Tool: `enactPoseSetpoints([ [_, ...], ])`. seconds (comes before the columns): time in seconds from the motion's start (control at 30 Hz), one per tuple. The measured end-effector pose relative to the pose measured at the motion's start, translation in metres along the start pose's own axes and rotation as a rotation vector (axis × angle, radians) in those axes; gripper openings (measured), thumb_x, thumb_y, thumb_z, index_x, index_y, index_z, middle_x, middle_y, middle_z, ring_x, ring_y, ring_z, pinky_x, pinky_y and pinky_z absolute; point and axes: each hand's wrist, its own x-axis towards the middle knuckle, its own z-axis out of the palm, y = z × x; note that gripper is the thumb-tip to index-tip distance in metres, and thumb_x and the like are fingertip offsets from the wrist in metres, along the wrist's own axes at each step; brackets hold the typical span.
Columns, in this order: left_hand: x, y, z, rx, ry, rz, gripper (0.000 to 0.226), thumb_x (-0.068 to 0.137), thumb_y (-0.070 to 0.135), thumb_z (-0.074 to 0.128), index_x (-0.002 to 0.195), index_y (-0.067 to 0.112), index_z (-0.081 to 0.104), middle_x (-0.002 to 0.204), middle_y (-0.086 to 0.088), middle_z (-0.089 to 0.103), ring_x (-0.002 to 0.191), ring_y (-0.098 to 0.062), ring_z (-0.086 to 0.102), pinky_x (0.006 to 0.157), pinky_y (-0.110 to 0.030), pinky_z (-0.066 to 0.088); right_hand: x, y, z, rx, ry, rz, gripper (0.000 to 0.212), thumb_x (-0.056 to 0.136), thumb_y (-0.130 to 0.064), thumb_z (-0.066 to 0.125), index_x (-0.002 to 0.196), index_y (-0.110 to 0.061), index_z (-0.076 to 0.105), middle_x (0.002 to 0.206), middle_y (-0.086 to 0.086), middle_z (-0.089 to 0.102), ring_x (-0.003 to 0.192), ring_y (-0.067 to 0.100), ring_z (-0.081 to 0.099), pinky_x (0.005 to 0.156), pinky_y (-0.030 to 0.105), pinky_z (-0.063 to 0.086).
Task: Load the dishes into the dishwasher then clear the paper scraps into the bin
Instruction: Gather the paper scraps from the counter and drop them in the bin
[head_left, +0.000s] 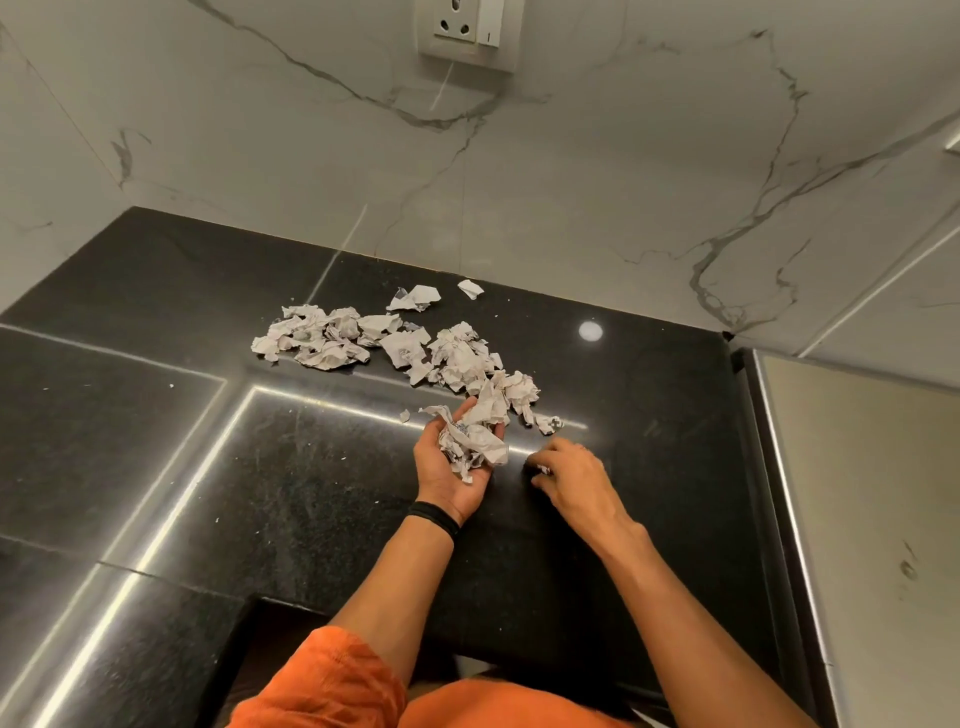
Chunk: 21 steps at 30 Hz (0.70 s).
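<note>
Crumpled white paper scraps (363, 338) lie scattered across the black stone counter (260, 493), in a band from left to centre. My left hand (447, 473) is palm up over the counter and cups a bunch of scraps (475, 441). A black band is on that wrist. My right hand (571, 473) rests palm down just to the right, its fingertips pinched on a small scrap (543, 470). One printed scrap (550, 423) lies just beyond the right hand. No dishwasher, dishes or bin are in view.
A marble-patterned wall (571, 197) backs the counter, with a power socket (467, 31) high up. A steel-faced appliance side (857, 493) stands at the counter's right edge. Tiny paper crumbs dot the counter. An orange garment (337, 680) shows at the bottom.
</note>
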Motion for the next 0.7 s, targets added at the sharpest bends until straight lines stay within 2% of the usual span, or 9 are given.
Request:
enactPoseSetpoints([
  [0.13,0.002,-0.005,0.002,0.013,0.031,0.007,0.049,0.103,0.036,0.040,0.129,0.001,0.062,0.130,-0.025,0.064,0.124,-0.038,0.059,0.099,-0.049,0.049,-0.003,0.001,0.003,0.026,0.067,-0.001,0.020,0.094,-0.017,0.066,0.112,-0.022,0.074,0.110,-0.004,0.068,0.104,0.013,0.061,0.092,0.027,0.048],
  [0.23,0.001,-0.008,0.003,0.055,0.042,0.004,0.048,0.103,0.036,0.041,0.130,0.003,0.062,0.131,-0.023,0.064,0.124,-0.037,0.059,0.107,-0.048,0.045,0.001,-0.011,-0.009,0.421,0.280,0.133,0.016,0.089,-0.021,0.075,0.105,-0.025,0.077,0.100,-0.015,0.072,0.092,-0.003,0.064,0.088,0.019,0.051],
  [0.3,-0.003,-0.009,0.003,0.092,0.044,-0.001,0.049,0.103,0.037,0.040,0.132,0.004,0.062,0.131,-0.023,0.064,0.126,-0.037,0.059,0.111,-0.047,0.042,0.007,-0.025,-0.020,0.596,0.367,0.087,0.015,0.087,-0.022,0.077,0.102,-0.027,0.078,0.096,-0.020,0.072,0.091,-0.006,0.066,0.083,0.014,0.051],
  [0.37,-0.004,-0.010,0.002,0.096,0.039,-0.009,0.050,0.100,0.037,0.043,0.135,0.005,0.060,0.134,-0.023,0.062,0.129,-0.037,0.057,0.114,-0.047,0.040,0.012,-0.040,-0.030,0.668,0.349,-0.024,0.015,0.086,-0.021,0.078,0.100,-0.026,0.079,0.094,-0.019,0.073,0.090,-0.002,0.068,0.082,0.014,0.052],
  [0.43,-0.003,-0.011,0.001,0.093,0.026,-0.021,0.056,0.092,0.038,0.051,0.137,0.004,0.059,0.136,-0.023,0.060,0.130,-0.036,0.056,0.117,-0.048,0.036,0.017,-0.052,-0.035,0.648,0.279,-0.121,0.015,0.087,-0.022,0.077,0.100,-0.030,0.078,0.093,-0.022,0.073,0.090,-0.002,0.068,0.080,0.014,0.052],
  [0.5,-0.004,-0.011,0.002,0.082,0.025,-0.028,0.053,0.091,0.038,0.052,0.129,0.002,0.063,0.129,-0.022,0.065,0.122,-0.035,0.061,0.118,-0.047,0.035,0.022,-0.054,-0.034,0.622,0.261,-0.171,0.013,0.092,-0.024,0.073,0.101,-0.030,0.079,0.095,-0.024,0.073,0.093,-0.005,0.067,0.081,0.013,0.051],
  [0.57,-0.003,-0.008,0.002,0.049,0.033,-0.013,0.048,0.099,0.037,0.045,0.126,0.002,0.064,0.127,-0.022,0.066,0.120,-0.035,0.062,0.115,-0.046,0.038,0.030,-0.047,-0.032,0.644,0.341,-0.107,0.015,0.095,-0.027,0.069,0.106,-0.028,0.079,0.099,-0.022,0.074,0.095,-0.006,0.066,0.083,0.016,0.052],
  [0.63,-0.005,-0.005,0.004,0.025,0.042,0.007,0.049,0.102,0.038,0.040,0.128,0.002,0.063,0.129,-0.024,0.065,0.124,-0.037,0.059,0.111,-0.048,0.043,0.037,-0.031,-0.031,0.611,0.410,0.020,0.018,0.096,-0.026,0.067,0.111,-0.025,0.077,0.105,-0.015,0.074,0.097,0.000,0.067,0.089,0.026,0.055],
  [0.7,-0.007,-0.002,0.004,0.007,0.044,0.018,0.049,0.103,0.037,0.040,0.128,0.002,0.063,0.129,-0.025,0.065,0.125,-0.039,0.058,0.105,-0.049,0.047,0.041,-0.015,-0.030,0.467,0.375,0.108,0.021,0.097,-0.022,0.065,0.116,-0.023,0.073,0.113,-0.008,0.073,0.105,0.009,0.066,0.095,0.033,0.053],
])
